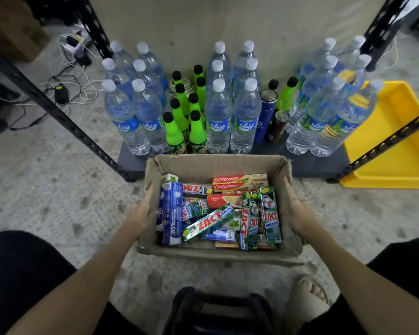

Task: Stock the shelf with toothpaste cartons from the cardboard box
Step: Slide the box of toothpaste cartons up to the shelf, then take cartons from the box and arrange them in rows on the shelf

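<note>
Speckled concrete floor; low dark metal shelf point(136, 163) at twelve o'clock. Left hand point(144, 209) and right hand point(298, 211) press flat, fingers spread, against open brown cardboard box point(218, 255). Advise setting it square, then lifting the uppermost green toothpaste carton point(208, 222).

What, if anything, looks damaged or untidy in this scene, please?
The cardboard box has torn, ragged rims, and the toothpaste cartons lie jumbled at crossed angles instead of stacked. The bottles on the shelf stand upright in rows.

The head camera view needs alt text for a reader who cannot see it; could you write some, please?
A person's left hand and right hand hold the sides of an open cardboard box full of jumbled toothpaste cartons. Beyond it, the bottom shelf carries water bottles and green bottles.
</note>
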`<state>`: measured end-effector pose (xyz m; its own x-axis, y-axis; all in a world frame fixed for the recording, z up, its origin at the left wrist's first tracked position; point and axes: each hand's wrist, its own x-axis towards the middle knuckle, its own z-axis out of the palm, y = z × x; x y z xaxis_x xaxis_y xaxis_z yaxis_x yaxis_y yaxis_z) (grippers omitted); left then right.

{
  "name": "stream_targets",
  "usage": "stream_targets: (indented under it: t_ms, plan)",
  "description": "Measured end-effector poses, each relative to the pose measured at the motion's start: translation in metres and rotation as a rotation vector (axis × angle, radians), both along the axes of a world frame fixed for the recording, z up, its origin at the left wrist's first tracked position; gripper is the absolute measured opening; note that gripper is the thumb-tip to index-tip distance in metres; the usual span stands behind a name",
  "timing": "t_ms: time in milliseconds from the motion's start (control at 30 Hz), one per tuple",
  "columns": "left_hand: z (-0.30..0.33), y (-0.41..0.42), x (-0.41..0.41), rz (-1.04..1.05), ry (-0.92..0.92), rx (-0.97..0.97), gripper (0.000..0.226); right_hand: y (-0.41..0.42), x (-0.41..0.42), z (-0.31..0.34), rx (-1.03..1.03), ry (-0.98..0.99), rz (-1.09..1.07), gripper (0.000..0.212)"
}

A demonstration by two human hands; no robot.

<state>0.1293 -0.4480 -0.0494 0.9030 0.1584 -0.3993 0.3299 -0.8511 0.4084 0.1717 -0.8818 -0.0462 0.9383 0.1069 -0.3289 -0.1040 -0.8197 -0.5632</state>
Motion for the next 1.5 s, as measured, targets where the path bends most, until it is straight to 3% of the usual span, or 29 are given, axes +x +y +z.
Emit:
stream_targets:
  t_ms: [200, 333, 500, 700, 833, 900, 1000, 1067, 1200, 1333, 1500]
  plan:
    - [0.003, -0.002, 0.010, 0.045, 0.124, -0.067, 0.124, 0.009, 0.001, -0.012, -0.018, 0.028, -0.015, 0.113]
    - [0.000, 0.006, 0.007, 0.041, 0.102, -0.053, 0.128, 0.008, 0.004, -0.011, 0.016, 0.081, -0.045, 0.107]
    - [-0.010, 0.012, 0.006, 0.006, 0.085, -0.019, 0.133, 0.016, 0.003, -0.016, -0.021, 0.081, -0.065, 0.117]
    - [-0.002, 0.002, 0.006, -0.054, 0.102, 0.211, 0.127, 0.020, 0.005, -0.033, -0.096, 0.064, -0.031, 0.122]
    - [-0.019, -0.007, -0.006, -0.184, -0.183, 0.540, 0.096, 0.015, 0.004, -0.040, -0.418, -0.134, -0.031, 0.113]
    - [-0.022, -0.021, -0.008, -0.279, -0.327, 0.584, 0.077, 0.020, 0.000, -0.038, -0.525, -0.310, 0.020, 0.102]
    - [-0.031, -0.046, 0.009, -0.458, -0.433, 0.485, 0.061, 0.042, 0.006, -0.032, -0.565, -0.516, 0.195, 0.083]
    - [-0.036, -0.061, 0.021, -0.522, -0.295, 0.305, 0.062, 0.064, 0.015, -0.032, -0.452, -0.542, 0.297, 0.074]
    - [-0.058, -0.076, 0.037, -0.575, -0.066, 0.196, 0.077, 0.095, 0.026, -0.038, -0.299, -0.237, 0.551, 0.086]
    - [-0.072, -0.078, 0.046, -0.586, -0.023, 0.126, 0.076, 0.111, 0.028, -0.058, -0.284, -0.168, 0.653, 0.092]
    - [-0.072, -0.069, 0.057, -0.668, 0.006, 0.043, 0.069, 0.122, 0.025, -0.083, -0.266, -0.206, 0.713, 0.060]
